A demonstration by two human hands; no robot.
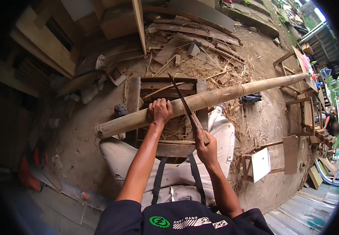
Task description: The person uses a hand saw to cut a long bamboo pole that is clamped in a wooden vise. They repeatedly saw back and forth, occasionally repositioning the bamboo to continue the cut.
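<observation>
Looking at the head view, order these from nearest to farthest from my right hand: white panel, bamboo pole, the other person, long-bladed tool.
From your right hand:
1. Long-bladed tool: gripped in it.
2. Bamboo pole: just ahead.
3. White panel: off to the right.
4. Other person: far right.

Bamboo pole [224, 93]: long, rd., in 1 pc., pale tan w/ darker blotches & node rings; lies slantwise across wooden frame [173, 150], L end nearer, R end farther off & thinner-looking. Bladed tool [183, 100]: slim dark blade, brown handle, tip pointing away, crosses over pole above frame; depth of contact unclear.
</observation>
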